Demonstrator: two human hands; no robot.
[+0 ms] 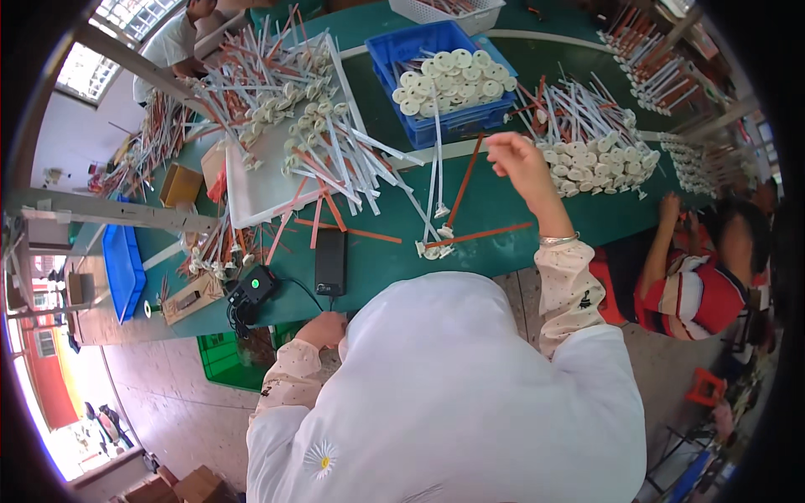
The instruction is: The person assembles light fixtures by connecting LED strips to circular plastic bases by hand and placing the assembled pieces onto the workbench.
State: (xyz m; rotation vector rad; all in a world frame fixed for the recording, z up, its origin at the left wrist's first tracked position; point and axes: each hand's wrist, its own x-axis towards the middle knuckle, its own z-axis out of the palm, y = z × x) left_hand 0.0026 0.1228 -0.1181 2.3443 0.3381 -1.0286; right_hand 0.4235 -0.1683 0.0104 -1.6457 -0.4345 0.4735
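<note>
Where the green table spreads mid-frame, the right hand hovers, loosely curled and unladen; whether the left hand grips, I cannot tell. Near centre, a brown strip slants lengthwise down-leftward, just below-left of the right hand.

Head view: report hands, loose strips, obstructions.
Right hand raised near blue crate, looks empty. Left hand near black corded box, grip hidden. Disc-ended strips loose on green table.
</note>
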